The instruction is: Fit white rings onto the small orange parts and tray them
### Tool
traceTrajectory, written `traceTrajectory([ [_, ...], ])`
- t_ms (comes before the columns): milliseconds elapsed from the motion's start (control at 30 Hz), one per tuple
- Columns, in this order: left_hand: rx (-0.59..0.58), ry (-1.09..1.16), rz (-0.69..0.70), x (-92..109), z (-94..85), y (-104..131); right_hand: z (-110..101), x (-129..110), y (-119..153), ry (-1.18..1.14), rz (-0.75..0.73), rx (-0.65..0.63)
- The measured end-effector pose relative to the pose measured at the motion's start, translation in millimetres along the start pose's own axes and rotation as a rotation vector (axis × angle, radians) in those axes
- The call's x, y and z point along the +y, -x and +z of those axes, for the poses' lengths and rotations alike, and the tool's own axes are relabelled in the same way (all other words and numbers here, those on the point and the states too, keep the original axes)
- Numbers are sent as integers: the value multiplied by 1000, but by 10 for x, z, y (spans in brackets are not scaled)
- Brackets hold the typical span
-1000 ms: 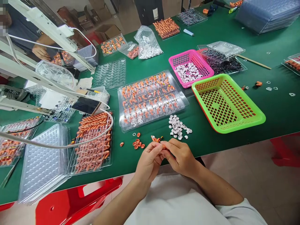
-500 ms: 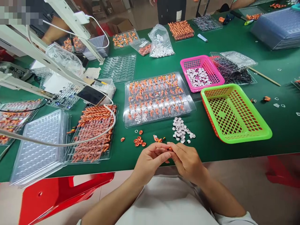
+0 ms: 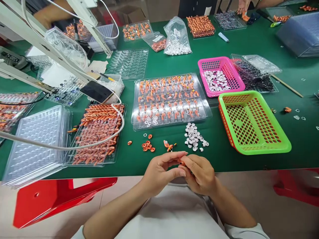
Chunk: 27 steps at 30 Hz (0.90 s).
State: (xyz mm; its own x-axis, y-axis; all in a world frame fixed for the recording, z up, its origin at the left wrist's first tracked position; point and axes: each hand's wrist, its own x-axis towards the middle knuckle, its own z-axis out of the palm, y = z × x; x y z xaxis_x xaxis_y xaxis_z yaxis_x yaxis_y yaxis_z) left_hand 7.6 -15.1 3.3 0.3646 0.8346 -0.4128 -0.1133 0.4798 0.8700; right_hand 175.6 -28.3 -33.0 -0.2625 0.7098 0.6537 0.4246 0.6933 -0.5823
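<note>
Both hands meet at the table's front edge around a small orange plastic part. My right hand is closed, pinching this part between thumb and fingers. My left hand curves round its other side, thumb and fingertips against it; much of the part is hidden. Just beyond the fingers lie a few loose orange pieces. To their left sits a cluster of orange cup-shaped caps. Right of them is a pile of small white discs. Behind stands a clear tray with rows of orange parts and several white rings.
A green basket nested in a red one and a pink basket of white pieces stand right. Left are a tray of orange parts, stacked clear trays, a phone and a hanging white cable. A co-worker's hand shows far right.
The view has shifted slightly. My hands stay together, with the orange part turned a little and more visible between the fingertips. A co-worker's hand has appeared at the far side.
</note>
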Motion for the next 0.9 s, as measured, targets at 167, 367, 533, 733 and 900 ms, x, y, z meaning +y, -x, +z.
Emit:
traceTrajectory([
  [167, 14, 129, -70, 1, 25, 20, 18, 9, 49, -9, -25, 4],
  [367, 1, 276, -93, 23, 60, 42, 5, 0, 49, 4, -48, 8],
  [533, 25, 303, -72, -4, 60, 52, 22, 3, 23, 4, -79, 14],
  [733, 32, 303, -104, -67, 5, 37, 73, 28, 27, -13, -91, 14],
  [900, 34, 259, -85, -88, -24, -27, 99, 83, 25, -16, -49, -7],
])
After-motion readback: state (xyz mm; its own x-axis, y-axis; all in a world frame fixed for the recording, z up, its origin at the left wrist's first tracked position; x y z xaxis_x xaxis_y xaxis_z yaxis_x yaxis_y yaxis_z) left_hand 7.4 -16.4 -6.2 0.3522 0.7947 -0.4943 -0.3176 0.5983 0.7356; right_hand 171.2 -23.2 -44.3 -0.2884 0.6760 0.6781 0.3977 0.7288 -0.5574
